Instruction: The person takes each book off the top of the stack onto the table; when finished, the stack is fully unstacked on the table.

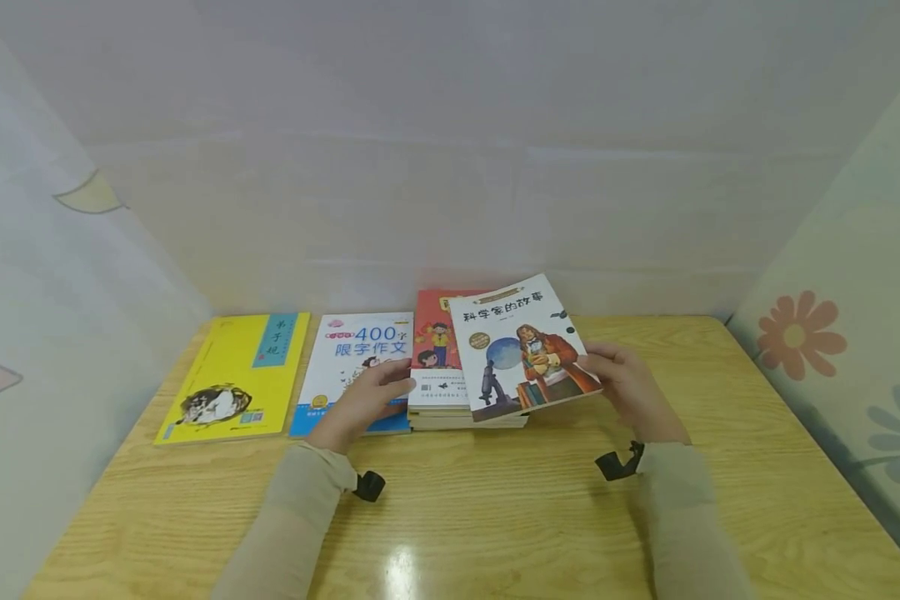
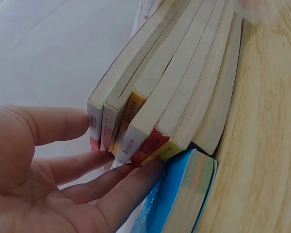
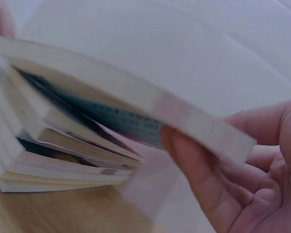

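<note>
From the head view I note a light wooden table (image 1: 495, 517) with a pale grain and a glare spot near its front edge, enclosed by white fabric walls; the right wall carries printed flowers (image 1: 798, 333), the left a star and a moon shape. Along the table's far side lie a yellow book (image 1: 232, 379), a blue-and-white book (image 1: 345, 358) just beside it, and a stack of books (image 1: 438, 392). My right hand (image 1: 630, 387) pinches the right edge of the scientist book (image 1: 525, 350), thumb on the cover and fingers beneath, tilting it up off the stack. My left hand (image 1: 367, 396) is relaxed, its straight fingers (image 2: 111, 187) touching the stack's left side, over the blue-and-white book.
</note>
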